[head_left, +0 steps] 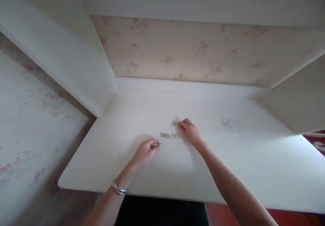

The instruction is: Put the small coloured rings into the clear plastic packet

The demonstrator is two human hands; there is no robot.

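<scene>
Small rings (pixel 170 135) lie in a short row flat on the white bench (pixel 254 165), just in front of the left hand (pixel 146 151) and just beside the fingers of the right hand (pixel 190 131), with one more ring (pixel 174 123) touching or nearly touching the right fingertips. The left hand is loosely curled, and whether it pinches anything I cannot tell; the right hand is relaxed with fingers bent down onto the bench, holding nothing visible. The rings look thin, light, stiff and probably slippery, so each is best pinched by its rim between thumb and forefinger.
</scene>
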